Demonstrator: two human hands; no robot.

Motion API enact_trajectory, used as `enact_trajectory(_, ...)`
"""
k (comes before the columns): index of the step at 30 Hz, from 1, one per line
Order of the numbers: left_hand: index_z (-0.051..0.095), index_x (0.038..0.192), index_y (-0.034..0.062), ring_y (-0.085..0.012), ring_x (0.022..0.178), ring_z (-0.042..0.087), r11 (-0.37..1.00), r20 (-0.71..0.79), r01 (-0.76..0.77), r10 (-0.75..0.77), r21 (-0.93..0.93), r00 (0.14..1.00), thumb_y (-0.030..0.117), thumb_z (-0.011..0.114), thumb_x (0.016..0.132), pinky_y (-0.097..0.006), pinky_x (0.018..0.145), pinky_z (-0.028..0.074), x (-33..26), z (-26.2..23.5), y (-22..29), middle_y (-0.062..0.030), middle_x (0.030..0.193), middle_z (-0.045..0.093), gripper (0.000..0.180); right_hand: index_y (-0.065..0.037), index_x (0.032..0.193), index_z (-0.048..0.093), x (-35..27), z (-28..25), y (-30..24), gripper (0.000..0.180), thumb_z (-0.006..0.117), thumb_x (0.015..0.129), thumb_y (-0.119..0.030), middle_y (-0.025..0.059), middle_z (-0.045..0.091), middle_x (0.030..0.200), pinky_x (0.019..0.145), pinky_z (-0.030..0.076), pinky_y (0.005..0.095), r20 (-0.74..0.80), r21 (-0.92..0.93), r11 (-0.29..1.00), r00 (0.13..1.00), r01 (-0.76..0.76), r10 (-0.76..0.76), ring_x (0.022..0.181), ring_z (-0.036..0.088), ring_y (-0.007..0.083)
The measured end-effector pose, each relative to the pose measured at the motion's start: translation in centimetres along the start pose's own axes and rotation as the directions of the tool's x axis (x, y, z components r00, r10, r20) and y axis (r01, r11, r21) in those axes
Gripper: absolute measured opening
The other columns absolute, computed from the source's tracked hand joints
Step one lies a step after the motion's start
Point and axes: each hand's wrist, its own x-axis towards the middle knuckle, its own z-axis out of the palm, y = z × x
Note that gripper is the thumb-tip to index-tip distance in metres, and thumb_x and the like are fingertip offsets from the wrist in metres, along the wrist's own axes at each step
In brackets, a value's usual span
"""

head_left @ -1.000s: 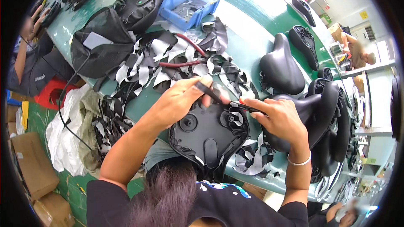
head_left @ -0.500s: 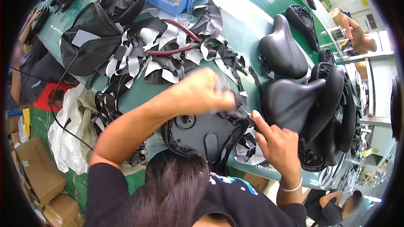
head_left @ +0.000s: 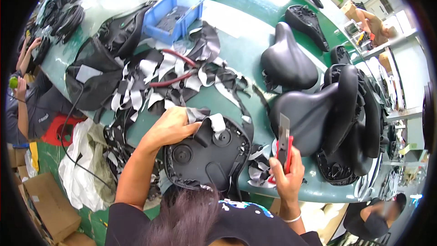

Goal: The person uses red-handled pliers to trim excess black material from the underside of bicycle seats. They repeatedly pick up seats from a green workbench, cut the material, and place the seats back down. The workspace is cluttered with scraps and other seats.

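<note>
A black bicycle saddle [head_left: 200, 163] lies underside up in front of me, two round spring mounts showing on its base. Over its far left edge, my left hand [head_left: 170, 130] is closed on a strip of black cover material [head_left: 217, 124] whose white backing shows. My right hand [head_left: 291, 173], to the right of the saddle, grips a red utility knife [head_left: 286, 148]. Its blade is out and points away from me, apart from the saddle. More cut scraps [head_left: 259, 171] lie between the saddle and my right hand.
Beyond the saddle spreads a heap of black and white offcuts [head_left: 150, 70] with red-handled pliers [head_left: 170, 82]. A blue bin [head_left: 175, 34] stands behind it. Finished-looking saddles [head_left: 291, 59] crowd the right side, several of them stacked. Co-workers [head_left: 29, 105] are at the far left and lower right.
My left hand has come down and left over the saddle, now holding a cut strip. The knife has come away from the saddle and turned blade-up in my right hand. The view has shifted.
</note>
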Motion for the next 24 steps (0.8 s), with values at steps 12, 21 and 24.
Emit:
enact_trajectory(12, 0.063, 0.096, 0.0052, -0.017, 0.073, 0.061, 0.753, 0.363, -0.648, 0.639, -0.114, 0.678, 0.027, 0.063, 0.088, -0.033, 0.062, 0.049, 7.1, 2.3, 3.1, -0.0088, 0.084, 0.064, 0.024, 0.001, 0.099, 0.058, 29.7, -3.3, -6.8, 0.029, 0.073, 0.077, -0.012, 0.0022, 0.056, 0.071, 0.049, 0.039, 0.0221, -0.436, 0.386, 0.823, 0.868, 0.417, -0.236, 0.056, 0.052, 0.0073)
enact_trajectory(21, 0.059, 0.103, 0.0016, -0.0085, 0.081, 0.059, 0.694, 0.318, 0.014, 0.311, -0.72, 0.896, 0.017, 0.058, 0.094, -0.024, 0.064, 0.051, 11.0, 2.9, 0.6, -0.0022, 0.091, 0.06, 0.018, 0.001, 0.108, 0.053, 50.7, 1.5, 5.0, 0.04, 0.071, 0.072, -0.002, 0.0109, 0.054, 0.095, 0.054, 0.061, 0.044, -0.197, 0.683, 0.726, 0.937, -0.081, 0.29, 0.073, 0.062, 0.028)
enact_trajectory(24, 0.057, 0.106, 0.0016, -0.0093, 0.08, 0.059, 0.629, 0.311, 0.059, 0.299, -0.775, 0.902, 0.017, 0.057, 0.095, -0.024, 0.064, 0.052, 11.7, 3.2, 0.8, -0.0019, 0.093, 0.059, 0.019, 0.001, 0.107, 0.053, 51.1, 1.1, 5.3, 0.038, 0.071, 0.073, -0.004, 0.0136, 0.057, 0.093, 0.052, 0.061, 0.0437, -0.304, 0.686, 0.727, 0.893, -0.036, 0.331, 0.066, 0.065, 0.0336)
